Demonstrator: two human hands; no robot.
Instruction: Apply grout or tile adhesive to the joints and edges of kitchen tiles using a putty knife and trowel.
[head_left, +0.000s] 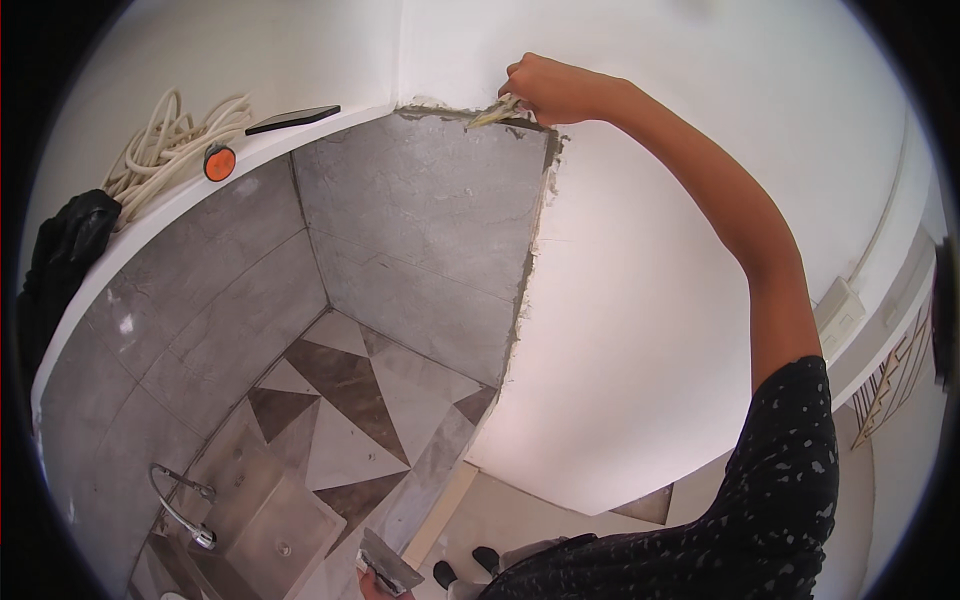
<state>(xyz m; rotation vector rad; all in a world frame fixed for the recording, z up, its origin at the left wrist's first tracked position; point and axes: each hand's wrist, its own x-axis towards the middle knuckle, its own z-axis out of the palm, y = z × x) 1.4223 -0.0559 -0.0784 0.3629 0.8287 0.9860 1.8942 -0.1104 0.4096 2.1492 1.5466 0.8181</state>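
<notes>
My right arm stretches up and across the white wall. At its end my right hand [548, 88] is closed on a pale yellowish thing [494, 111], too blurred to name, whose tip touches the top edge of the grey wall tiles [420, 190]. Rough filler [551, 150] lines the tiles' top and right edges there. Low in the view, my left hand [371, 584] shows only in part, its fingers wrapped round a putty knife with a wide grey blade [390, 562].
A white ledge [292, 132] carries a coiled cream cable [160, 150], a flat black device [293, 119], an orange-ended round object [219, 163] and a black bag [75, 235]. Below are a sink [285, 520] with a curved tap [180, 508] and a patterned tiled floor [350, 445].
</notes>
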